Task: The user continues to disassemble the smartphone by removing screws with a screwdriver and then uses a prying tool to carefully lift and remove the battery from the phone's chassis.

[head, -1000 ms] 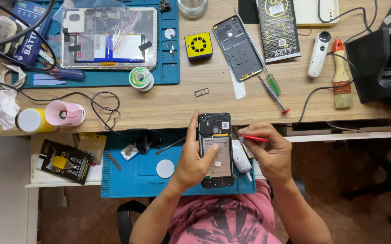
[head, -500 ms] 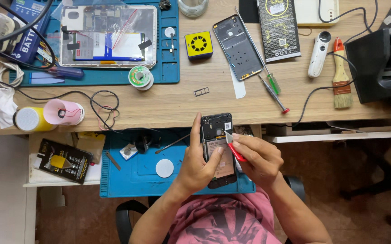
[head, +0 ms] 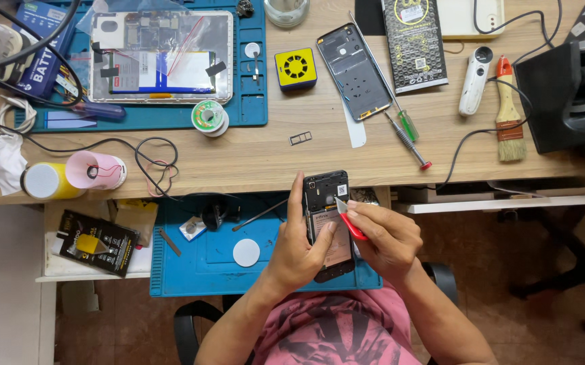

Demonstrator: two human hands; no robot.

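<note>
Now that my right hand (head: 387,238) has come in from the side, where it hovered off the phone's edge a second ago, the red pry tool (head: 350,223) no longer lies flat and pointing away; its pale tip sits on the upper part of the opened phone (head: 326,223), just under the camera block. I judge that the work has moved from getting ready to actually prying at something inside the back.

Going left to right: my left hand (head: 299,250) is clamped round the phone, palm under it, thumb along the left edge and fingertips curled over the battery area, holding it upright over the blue mat (head: 191,270) on the lower shelf. The phone has barely shifted and stands between both hands, near the desk's front edge. My right hand is closed in a pinch on the pry tool, thumb and forefinger near its tip, wrist angled in from the lower right, knuckles raised.

The removed back cover (head: 353,71) lies up on the desk, well apart.
</note>
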